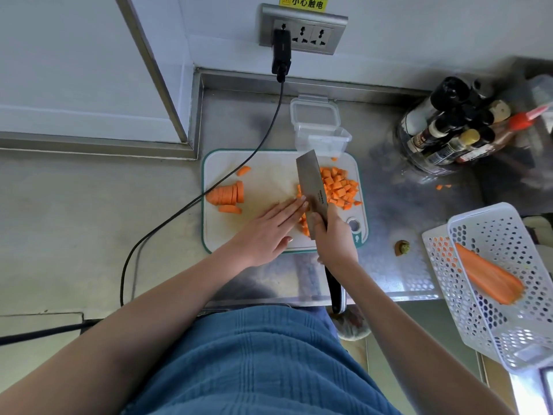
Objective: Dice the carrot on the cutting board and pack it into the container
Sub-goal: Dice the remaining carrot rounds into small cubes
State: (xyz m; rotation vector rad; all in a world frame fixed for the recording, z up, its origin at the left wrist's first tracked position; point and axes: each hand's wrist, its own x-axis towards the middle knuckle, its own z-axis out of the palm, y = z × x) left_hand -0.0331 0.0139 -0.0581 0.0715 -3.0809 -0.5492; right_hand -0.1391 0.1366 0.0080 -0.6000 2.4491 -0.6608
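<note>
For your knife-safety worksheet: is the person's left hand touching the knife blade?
Touching. The head view shows the left hand with its straight fingertips against the knife blade.

We count 1 cutting board (263,187), 1 knife (311,187), 1 container (321,133), 2 baskets (493,283) w/ 1 whole carrot (487,274). Dice pile (339,187) right of our fingertips (300,202): too many to count; approx. 7 slices (227,194) left of them.

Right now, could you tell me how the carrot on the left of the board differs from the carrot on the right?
The left carrot is cut into slices that lean together in a row; the right carrot is diced into small cubes in a loose heap. The knife stands by the cubes, away from the slices. Both lie on the cutting board.
</note>
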